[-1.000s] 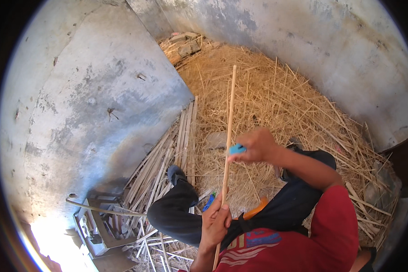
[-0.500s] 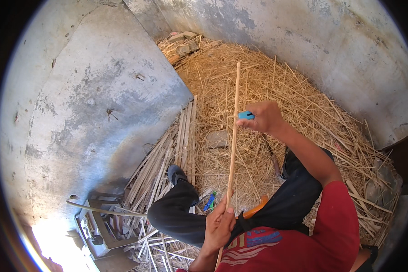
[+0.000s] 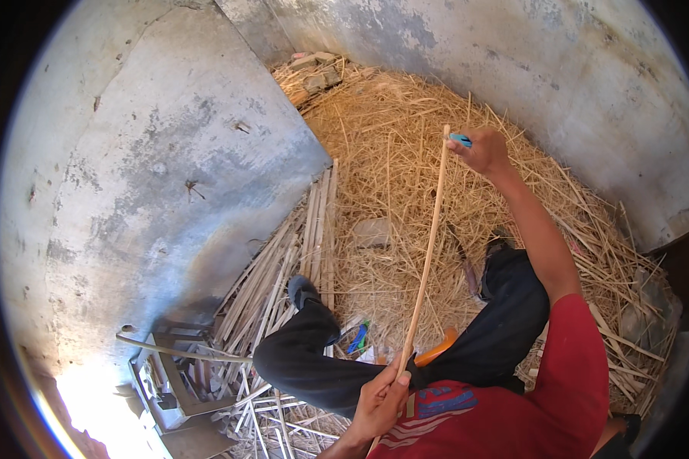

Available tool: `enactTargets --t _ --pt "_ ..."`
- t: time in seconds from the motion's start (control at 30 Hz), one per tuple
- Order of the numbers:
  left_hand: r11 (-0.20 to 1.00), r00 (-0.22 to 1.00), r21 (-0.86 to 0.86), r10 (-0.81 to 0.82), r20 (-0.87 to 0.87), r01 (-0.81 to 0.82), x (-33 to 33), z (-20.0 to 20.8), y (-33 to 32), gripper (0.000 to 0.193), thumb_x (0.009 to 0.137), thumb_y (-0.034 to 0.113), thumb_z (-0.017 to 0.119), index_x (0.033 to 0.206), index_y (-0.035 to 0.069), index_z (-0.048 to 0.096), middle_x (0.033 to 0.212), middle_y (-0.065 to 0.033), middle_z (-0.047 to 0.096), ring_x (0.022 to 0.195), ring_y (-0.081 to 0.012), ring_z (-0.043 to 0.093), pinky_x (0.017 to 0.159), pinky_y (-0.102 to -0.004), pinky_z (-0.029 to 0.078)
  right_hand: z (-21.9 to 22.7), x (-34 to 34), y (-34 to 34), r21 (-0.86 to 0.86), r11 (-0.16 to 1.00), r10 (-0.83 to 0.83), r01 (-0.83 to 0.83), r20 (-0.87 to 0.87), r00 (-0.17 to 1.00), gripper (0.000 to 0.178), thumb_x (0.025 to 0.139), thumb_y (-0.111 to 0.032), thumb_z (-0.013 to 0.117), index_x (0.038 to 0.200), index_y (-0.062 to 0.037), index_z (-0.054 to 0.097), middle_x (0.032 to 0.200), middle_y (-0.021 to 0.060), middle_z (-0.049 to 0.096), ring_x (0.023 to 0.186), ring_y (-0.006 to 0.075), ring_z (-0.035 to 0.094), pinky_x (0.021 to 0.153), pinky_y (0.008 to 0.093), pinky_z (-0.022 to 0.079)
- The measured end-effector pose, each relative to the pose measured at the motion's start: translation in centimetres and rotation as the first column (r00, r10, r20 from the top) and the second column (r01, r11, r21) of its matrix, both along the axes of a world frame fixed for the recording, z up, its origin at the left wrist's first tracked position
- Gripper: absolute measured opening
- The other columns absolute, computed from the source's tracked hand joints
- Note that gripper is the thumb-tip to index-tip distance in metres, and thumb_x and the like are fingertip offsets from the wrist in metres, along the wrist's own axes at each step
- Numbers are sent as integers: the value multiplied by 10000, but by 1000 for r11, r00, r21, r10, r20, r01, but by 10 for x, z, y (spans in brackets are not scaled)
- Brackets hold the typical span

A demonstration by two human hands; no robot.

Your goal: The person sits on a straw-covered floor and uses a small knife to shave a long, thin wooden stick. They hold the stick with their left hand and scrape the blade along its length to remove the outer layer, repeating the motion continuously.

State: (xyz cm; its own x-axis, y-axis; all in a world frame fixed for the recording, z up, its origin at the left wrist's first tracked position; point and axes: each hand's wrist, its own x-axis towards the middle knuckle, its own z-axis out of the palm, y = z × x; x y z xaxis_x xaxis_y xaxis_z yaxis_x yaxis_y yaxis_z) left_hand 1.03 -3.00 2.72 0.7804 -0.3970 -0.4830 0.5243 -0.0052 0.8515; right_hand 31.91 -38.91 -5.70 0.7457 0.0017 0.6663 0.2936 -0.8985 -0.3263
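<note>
A long pale bamboo strip (image 3: 431, 245) runs up from my lap, tilted a little to the right. Closed around its lower part, my left hand (image 3: 381, 398) holds it close to my shirt. My right hand (image 3: 481, 149) is stretched far out, gripping a small blue hand tool (image 3: 461, 140) whose exact kind is too small to make out. The blue tool is against the strip just below its upper tip. Part of the strip's lower end is hidden by my left hand and shirt.
Straw-like shavings (image 3: 390, 168) cover the floor, with a flat stone (image 3: 371, 232) among them. Split strips (image 3: 318, 222) lie at the left beside a grey wall panel (image 3: 176, 145). An orange curved thing (image 3: 436, 348) lies by my legs; a wooden frame (image 3: 172, 375) stands lower left.
My right hand has slid the blue tool outward along the strip, near its tip. The strip's upper end has swung right. My left hand has shifted slightly right and toward me.
</note>
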Motion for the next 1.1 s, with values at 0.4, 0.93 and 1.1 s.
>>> enactTargets --t 0.4,0.93,1.1 --pt "999 999 30 35 -41 -34 -5 -2 8 468 1009 186 464 1429 4 367 632 78 377 532 -3 343 480 -168 268 -37 14 -16 -192 967 207 -170 192 959 726 820 -791 414 476 -152 413 396 -22 366 333 116 359 312 286 263" --pt "988 991 -89 129 27 -126 -13 -13 29 471 1010 144 454 1445 5 338 618 72 380 507 -7 335 470 -169 279 8 -46 39 158 971 208 -178 -195 959 712 885 -739 345 595 -103 478 456 21 400 405 176 408 399 349 321" --pt "995 996 -30 93 2 -93 -15 -11 25 473 1006 145 458 1439 -6 341 615 66 392 511 -9 338 476 -174 277 10 -45 53 50 984 177 -171 -197 964 687 882 -730 362 607 -112 486 454 37 423 391 191 441 382 336 346"
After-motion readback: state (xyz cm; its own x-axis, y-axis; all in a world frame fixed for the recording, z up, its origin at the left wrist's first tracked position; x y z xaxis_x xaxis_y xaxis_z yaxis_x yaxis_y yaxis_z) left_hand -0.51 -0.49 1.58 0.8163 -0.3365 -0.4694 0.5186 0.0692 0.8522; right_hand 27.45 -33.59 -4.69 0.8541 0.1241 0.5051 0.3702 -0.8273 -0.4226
